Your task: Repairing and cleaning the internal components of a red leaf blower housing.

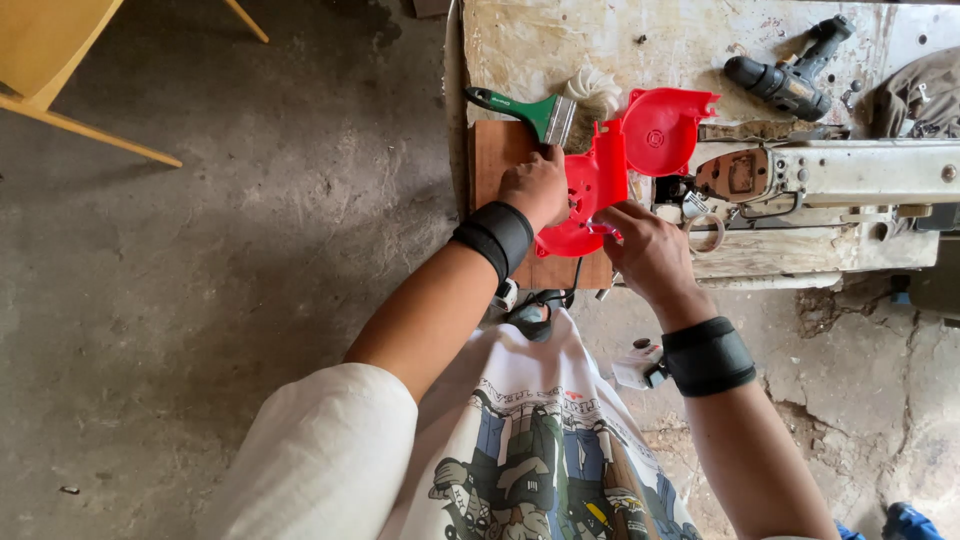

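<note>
A red plastic housing shell [600,180] stands on edge on a brown wooden board [497,150] at the edge of a worn workbench. My left hand [538,186] grips the shell from its left side. My right hand [645,250] is at the shell's lower right, fingertips pinching a small pale part against it. A second red round cover [660,130] lies just behind the shell. Both wrists wear black bands.
A green-handled paintbrush [530,110] lies behind the board. A dark cordless drill [790,75] rests at the back right. A white machine body [830,175] with a metal plate and ring lies to the right. A yellow chair [50,50] stands far left on the concrete floor.
</note>
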